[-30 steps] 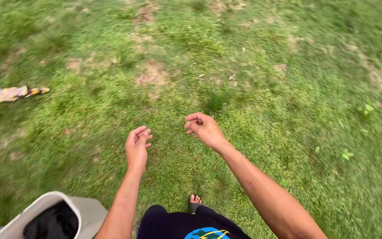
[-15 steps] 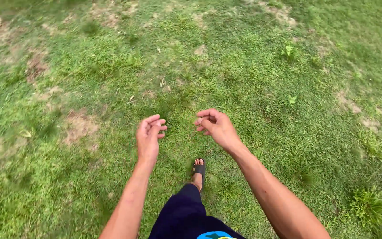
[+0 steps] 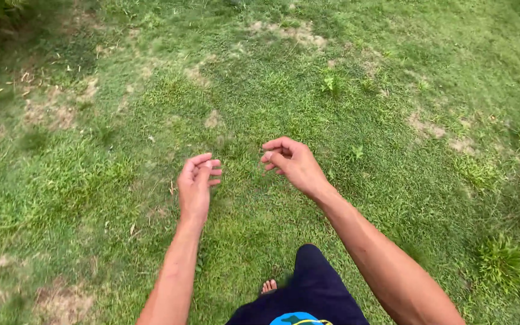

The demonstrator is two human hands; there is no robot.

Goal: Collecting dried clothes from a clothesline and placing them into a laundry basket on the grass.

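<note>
**A:** What are the hands doing?

**B:** Both are held out over the grass [image 3: 121, 198], near each other but apart. The left hand [image 3: 195, 191] has its fingers [image 3: 210, 172] curled loosely inward, thumb close to the fingertips. The right hand [image 3: 293, 164] is curled the same way, with its fingers bent towards the thumb. I see nothing between the fingers of either hand; if something thin is pinched there, it is too small to tell.

**A:** So what is nearest to them?

**B:** Only the lawn below. Taking the left hand as the mark: a small bare patch of soil [image 3: 212, 118] lies just beyond it, and a larger pale bare patch [image 3: 290, 33] sits far beyond, near the top edge. A small broad-leaved weed [image 3: 330, 82] grows beyond and to the right.

**A:** Anything else about?

**B:** Dry, worn ground with scattered dead leaves [image 3: 43, 105] lies well off to the left. A thick tuft of longer grass [image 3: 504, 262] stands far to the right, nearer the person. Below the hands, a dark trouser leg [image 3: 314, 283] and bare toes [image 3: 268, 286] show.

**A:** Does anything stand between the hands and the ground?

**B:** Nothing that shows.
</note>
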